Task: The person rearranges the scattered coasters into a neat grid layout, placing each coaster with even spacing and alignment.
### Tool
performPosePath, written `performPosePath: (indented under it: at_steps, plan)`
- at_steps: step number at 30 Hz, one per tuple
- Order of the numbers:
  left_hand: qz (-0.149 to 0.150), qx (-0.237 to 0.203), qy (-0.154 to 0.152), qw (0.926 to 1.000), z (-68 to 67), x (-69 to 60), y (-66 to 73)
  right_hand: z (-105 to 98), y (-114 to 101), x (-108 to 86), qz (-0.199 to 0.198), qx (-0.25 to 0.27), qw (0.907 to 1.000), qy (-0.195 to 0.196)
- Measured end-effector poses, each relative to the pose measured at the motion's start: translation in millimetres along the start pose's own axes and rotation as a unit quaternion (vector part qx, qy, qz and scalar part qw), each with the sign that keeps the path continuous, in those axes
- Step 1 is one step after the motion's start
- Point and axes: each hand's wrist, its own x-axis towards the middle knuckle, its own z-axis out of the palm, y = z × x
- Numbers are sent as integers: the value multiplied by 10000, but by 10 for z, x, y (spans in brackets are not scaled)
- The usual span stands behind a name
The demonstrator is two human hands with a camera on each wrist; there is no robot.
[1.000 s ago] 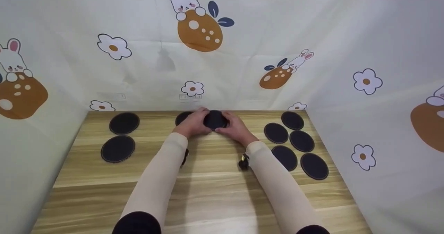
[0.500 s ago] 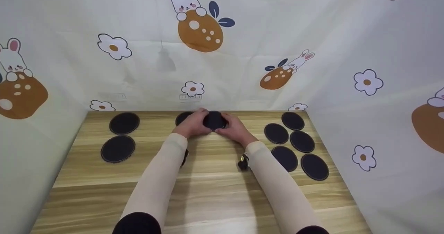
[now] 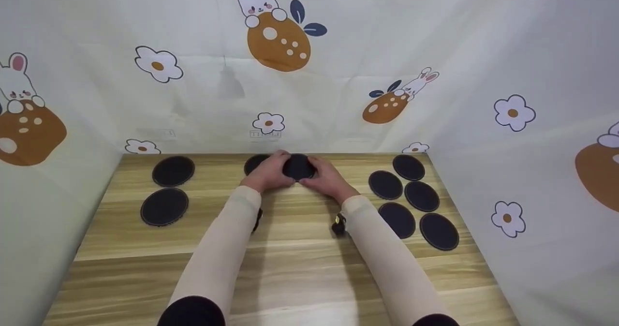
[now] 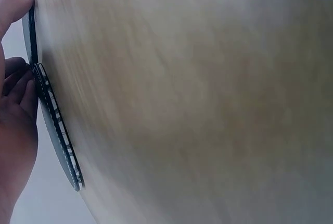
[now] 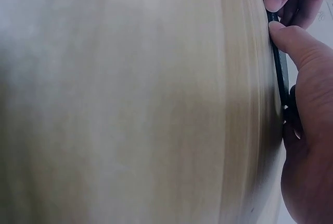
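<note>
At the table's back edge, my left hand [image 3: 271,172] and right hand [image 3: 329,177] hold a round black coaster [image 3: 298,166] from its two sides. Both thumbs press its near rim, close together, as the right wrist view also shows; some of the other fingers are hidden. A second black coaster [image 3: 255,163] lies just left of it, partly covered by the left hand. From the left wrist view, this neighbouring coaster [image 4: 56,125] has a black-and-white patterned layer beneath its top; whether it is a stack I cannot tell.
Two black coasters [image 3: 164,207] lie at the left of the wooden table [image 3: 300,268]. Several more black coasters [image 3: 421,196] lie in a cluster at the right. A pale curtain [image 3: 329,98] printed with rabbits and flowers encloses the back and sides.
</note>
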Motion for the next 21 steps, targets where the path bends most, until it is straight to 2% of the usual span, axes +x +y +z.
performPosePath:
  at_steps: [6, 12, 16, 21]
  plan:
    - [190, 72, 101, 9997, -3, 0, -6, 4, 26, 19, -128, 42, 9999, 38]
    - [172, -15, 206, 9996, -8, -37, 6, 11, 31, 17, -197, 132, 9997, 111]
    - [123, -145, 273, 9994, -17, -81, 26, -35, 29, -44, -204, 343, 9989, 265]
    - [169, -274, 385, 9987, -64, -194, 61, -114, 25, -188, -320, 310, 9979, 464]
